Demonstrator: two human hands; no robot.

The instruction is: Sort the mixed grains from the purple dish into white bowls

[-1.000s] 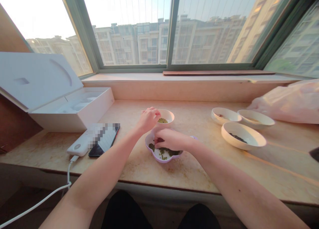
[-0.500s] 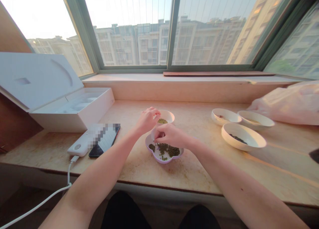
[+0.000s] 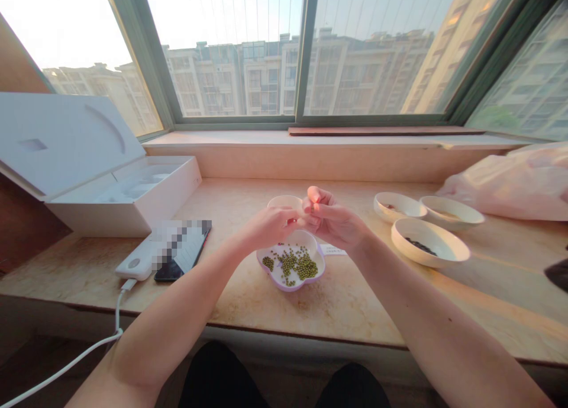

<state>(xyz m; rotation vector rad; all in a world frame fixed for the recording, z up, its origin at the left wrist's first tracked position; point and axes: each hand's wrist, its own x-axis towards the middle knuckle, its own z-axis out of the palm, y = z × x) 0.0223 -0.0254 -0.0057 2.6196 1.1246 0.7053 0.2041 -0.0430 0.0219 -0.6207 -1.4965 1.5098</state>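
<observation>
My left hand (image 3: 276,225) and my right hand (image 3: 336,219) meet above the far side of a shallow, lavender-rimmed dish (image 3: 291,288). Small green beans (image 3: 306,267), looking like mung beans, lie spread over its white inside. The right thumb and forefinger are pinched together, with something tiny at their tips that I cannot make out. The left fingers are drawn together and touch or nearly touch the right ones; whatever they grip is hidden. Behind the hands stands a round white bowl (image 3: 284,201), its contents covered by the left hand.
To the right sit three pale bowls, the nearest (image 3: 448,251) with dark pieces inside. A plastic bag (image 3: 515,180) lies beyond them. On the left are an open white box (image 3: 166,204), a phone (image 3: 189,254) and a cabled power bank (image 3: 137,266). A paper slip (image 3: 332,250) lies beside the dish.
My right hand has risen out of the dish, up and to the right. My left hand has come right and slightly down to meet it, now covering the far bowl's beans.
</observation>
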